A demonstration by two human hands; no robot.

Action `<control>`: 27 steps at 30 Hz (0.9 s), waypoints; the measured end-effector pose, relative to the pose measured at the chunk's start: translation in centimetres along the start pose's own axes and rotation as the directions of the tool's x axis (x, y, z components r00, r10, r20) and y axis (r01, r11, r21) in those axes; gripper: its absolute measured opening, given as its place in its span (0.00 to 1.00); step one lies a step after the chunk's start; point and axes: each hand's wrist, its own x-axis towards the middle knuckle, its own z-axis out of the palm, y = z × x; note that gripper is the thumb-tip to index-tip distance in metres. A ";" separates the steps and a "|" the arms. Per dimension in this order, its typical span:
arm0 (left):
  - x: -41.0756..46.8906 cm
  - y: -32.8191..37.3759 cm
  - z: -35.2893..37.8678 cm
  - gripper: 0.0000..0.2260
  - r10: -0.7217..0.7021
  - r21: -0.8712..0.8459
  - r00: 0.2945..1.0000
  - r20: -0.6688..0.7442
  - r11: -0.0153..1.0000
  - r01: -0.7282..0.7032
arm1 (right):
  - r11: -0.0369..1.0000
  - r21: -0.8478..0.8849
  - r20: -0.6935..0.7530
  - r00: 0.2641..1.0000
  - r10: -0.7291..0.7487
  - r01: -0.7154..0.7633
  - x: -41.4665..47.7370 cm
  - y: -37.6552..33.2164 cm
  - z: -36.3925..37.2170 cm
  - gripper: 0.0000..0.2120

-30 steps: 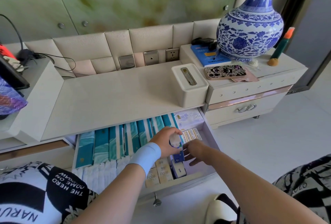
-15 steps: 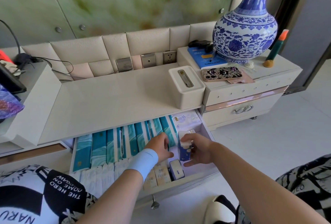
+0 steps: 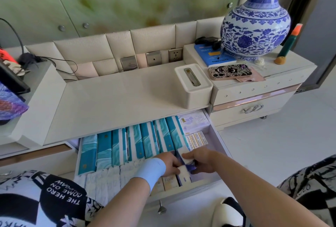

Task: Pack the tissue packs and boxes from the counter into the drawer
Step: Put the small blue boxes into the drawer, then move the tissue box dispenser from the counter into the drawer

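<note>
The open drawer (image 3: 217,136) under the counter (image 3: 116,97) holds a row of teal tissue packs (image 3: 134,145) standing on edge, white packs (image 3: 107,181) in front, and a lilac tissue pack (image 3: 194,121) at the back right. Small beige boxes (image 3: 170,183) stand at the front. My right hand (image 3: 203,159) grips a small blue-and-white box (image 3: 187,163) low in the drawer's front right part. My left hand (image 3: 171,165), with a pale blue wristband, touches the same box from the left. A white tissue box holder (image 3: 192,87) stands on the counter.
A large blue-and-white vase (image 3: 254,27), a blue book (image 3: 212,56), a phone (image 3: 230,71) and an orange-capped green bottle (image 3: 289,43) sit on the right cabinet. Wall sockets (image 3: 154,58) line the back. Cables (image 3: 32,58) lie at the left. My knees frame the drawer front.
Both hands have lowered the small blue-and-white box from above the packs down toward the drawer's front right. The view has shifted slightly.
</note>
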 end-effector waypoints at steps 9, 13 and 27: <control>0.3 -0.4 -0.3 0.15 -0.016 -0.033 0.998 -0.055 0.999 0.014 | 0.899 -0.438 -0.160 0.984 -0.077 -0.001 0.5 -0.5 3.3 0.25; 0.2 -0.6 -0.8 0.11 -0.037 -0.117 0.968 -0.247 0.993 0.008 | 0.750 -0.659 -0.199 0.974 -0.111 -0.049 -0.4 -1.2 4.4 0.22; 0.1 -1.7 -0.5 0.38 0.110 0.244 0.970 -0.217 0.968 -0.056 | 0.847 -0.513 -0.066 0.990 0.121 -0.137 -1.9 -2.1 3.6 0.24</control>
